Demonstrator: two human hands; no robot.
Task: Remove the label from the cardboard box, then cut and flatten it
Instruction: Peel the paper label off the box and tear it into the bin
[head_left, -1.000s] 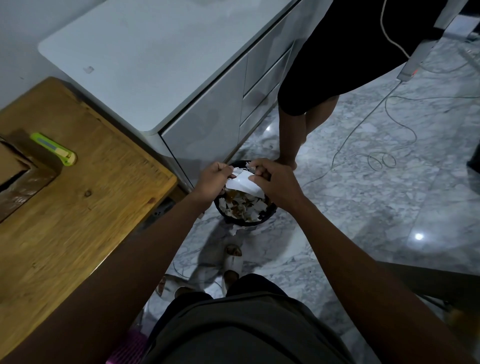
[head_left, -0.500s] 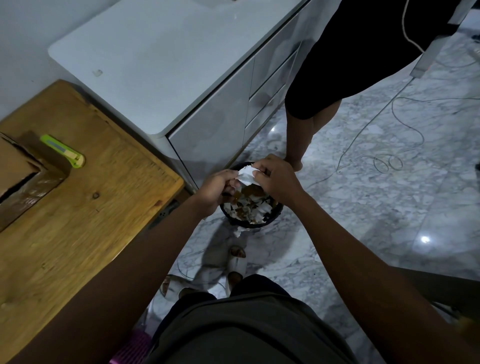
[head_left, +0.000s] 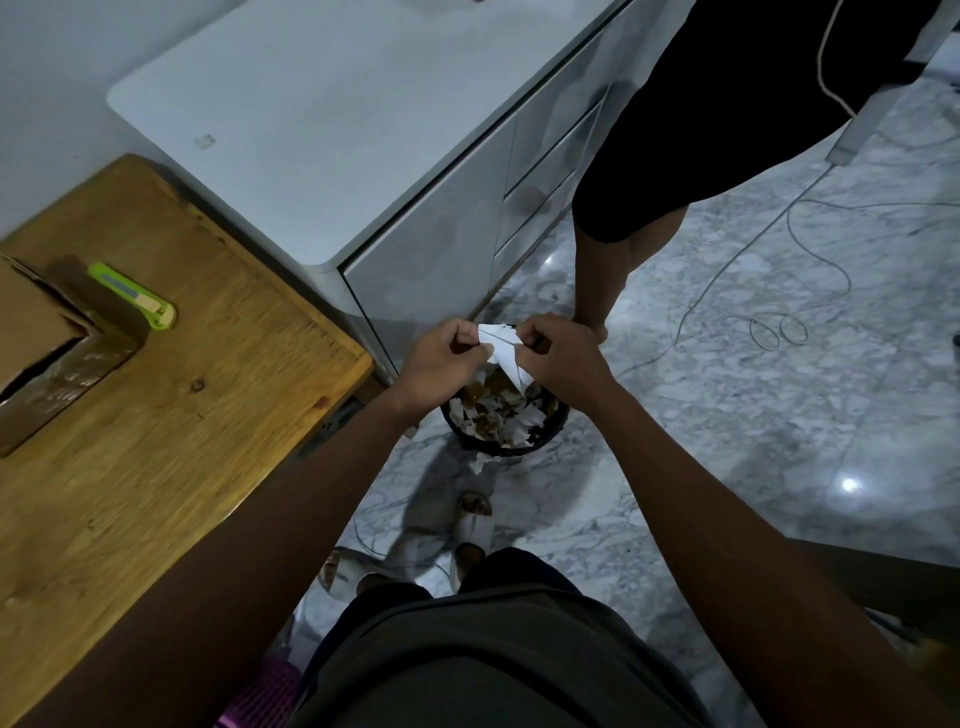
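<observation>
Overhead, a wide marble floor (head_left: 779, 415), grey-veined, with a loose white cable (head_left: 769, 291) looped across it. Against the wall, a white cabinet (head_left: 332, 119) with drawer fronts, and beside it the bare legs of a second person (head_left: 613, 270) in dark shorts. At the left, a wooden table (head_left: 171, 415), butted up to the cabinet. On its far left edge, the cardboard box (head_left: 36, 343), brown, only partly in frame, one flap open and clear tape glinting along its side; well apart from both hands. Just beside the box, touching or nearly so, a green utility knife (head_left: 132, 296) lying flat on the wood. Down on the floor near the table's corner, a black waste bin (head_left: 504, 415), full of torn white and brown scraps. Directly above the bin, held between the two hands, the label (head_left: 501, 353): white paper, creased, ragged at the top edge, hanging to a point. Left hand (head_left: 441, 358) pinching its left side with curled fingers; right hand (head_left: 558, 358) pinching its right side likewise.
</observation>
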